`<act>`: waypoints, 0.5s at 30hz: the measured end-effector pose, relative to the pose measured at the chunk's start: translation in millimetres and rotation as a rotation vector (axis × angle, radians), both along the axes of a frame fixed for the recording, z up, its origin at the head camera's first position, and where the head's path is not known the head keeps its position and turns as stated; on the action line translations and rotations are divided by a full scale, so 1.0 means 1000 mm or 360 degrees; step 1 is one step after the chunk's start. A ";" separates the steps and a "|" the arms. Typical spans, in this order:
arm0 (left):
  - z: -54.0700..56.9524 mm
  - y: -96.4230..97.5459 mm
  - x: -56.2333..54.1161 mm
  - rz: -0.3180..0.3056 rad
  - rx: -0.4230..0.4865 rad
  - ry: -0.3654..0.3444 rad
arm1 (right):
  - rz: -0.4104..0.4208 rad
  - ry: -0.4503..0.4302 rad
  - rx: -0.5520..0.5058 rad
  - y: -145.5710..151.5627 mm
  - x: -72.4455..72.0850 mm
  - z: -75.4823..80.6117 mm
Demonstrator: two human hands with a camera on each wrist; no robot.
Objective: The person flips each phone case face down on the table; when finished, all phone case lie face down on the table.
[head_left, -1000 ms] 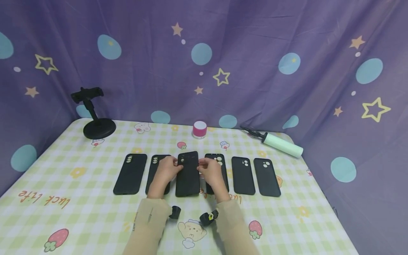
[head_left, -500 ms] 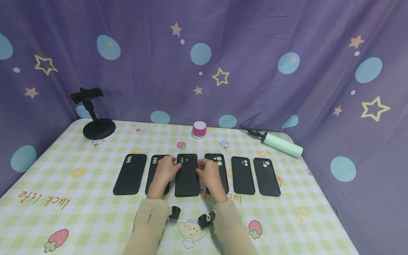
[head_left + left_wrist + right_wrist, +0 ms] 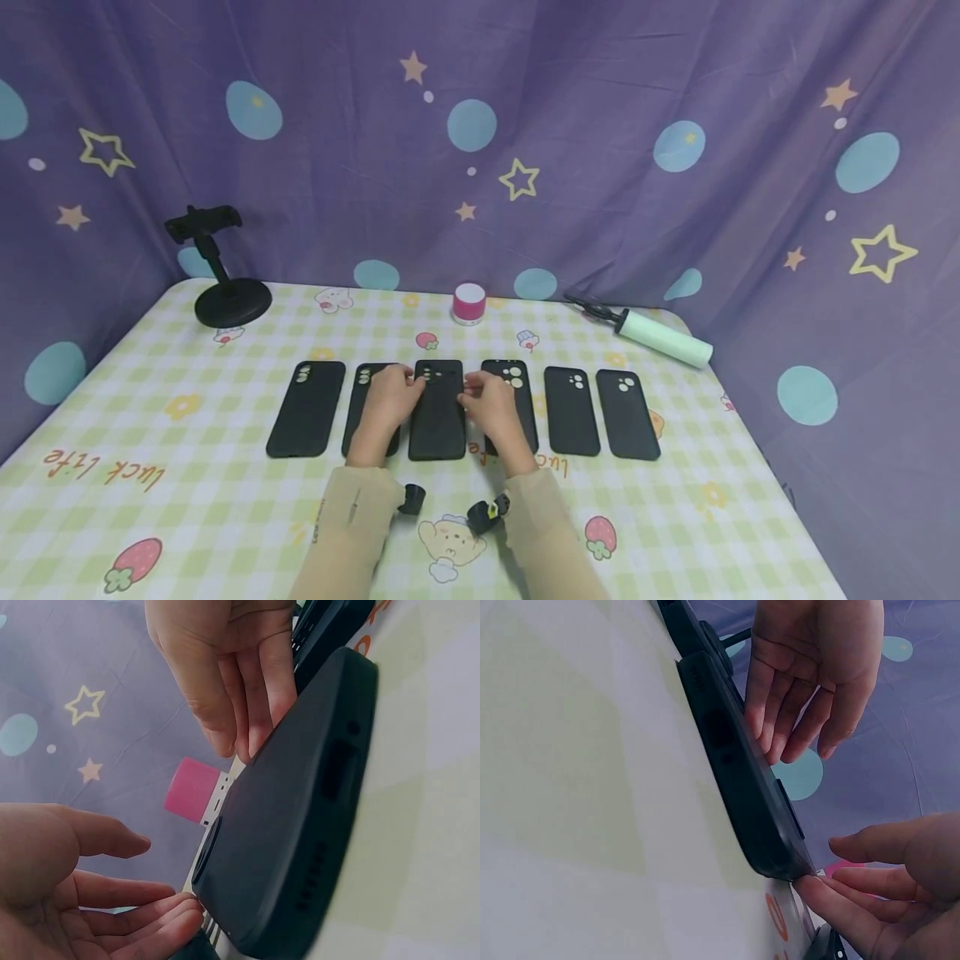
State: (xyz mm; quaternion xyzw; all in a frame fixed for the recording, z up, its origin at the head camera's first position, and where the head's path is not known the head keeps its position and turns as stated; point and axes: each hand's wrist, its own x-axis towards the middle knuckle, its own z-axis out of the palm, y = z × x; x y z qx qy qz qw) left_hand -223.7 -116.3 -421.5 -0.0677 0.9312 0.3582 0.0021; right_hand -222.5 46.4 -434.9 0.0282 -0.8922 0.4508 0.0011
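Observation:
A black phone case [image 3: 437, 412] with camera cutouts lies flat on the checked tablecloth, third from the left in a row of similar cases. My left hand [image 3: 390, 400] is at its left edge, fingertips touching the side. The thumb stands off the case in the left wrist view. At the opposite edge is my right hand [image 3: 491, 404], its fingers [image 3: 847, 904] fairly straight against the case's side and its thumb raised clear. Parts of the neighbouring phone cases, one to the left [image 3: 356, 417] and one to the right [image 3: 528, 408], are hidden under my hands.
Another black case [image 3: 306, 410] lies at the row's left end, two more [image 3: 572, 412] at the right. Behind them stand a black phone stand [image 3: 232, 302], a pink-and-white cylinder [image 3: 469, 304] and a pale green hand pump [image 3: 666, 339]. A purple curtain [image 3: 585, 125] closes off the back.
The middle phone case was tilted with its far end raised and held in both hands. It has come down flat and shifted slightly left, and the fingers have loosened.

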 end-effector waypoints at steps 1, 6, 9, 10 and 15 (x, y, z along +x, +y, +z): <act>0.001 0.000 0.000 0.0005 -0.0004 0.0010 | 0.0002 -0.0013 -0.0008 0.000 0.000 0.000; 0.004 0.001 0.002 0.0018 0.0027 0.0045 | 0.0024 0.0016 -0.0069 0.005 -0.002 0.000; 0.003 0.004 0.003 0.0025 0.0075 0.0080 | -0.0004 0.0102 -0.0040 0.014 -0.004 0.000; 0.003 0.006 0.003 0.0030 0.0095 0.0101 | -0.0033 0.0128 -0.0018 0.018 -0.004 0.000; -0.001 0.016 0.003 0.0074 0.0202 0.0311 | -0.0163 0.0193 0.0037 0.038 -0.009 0.003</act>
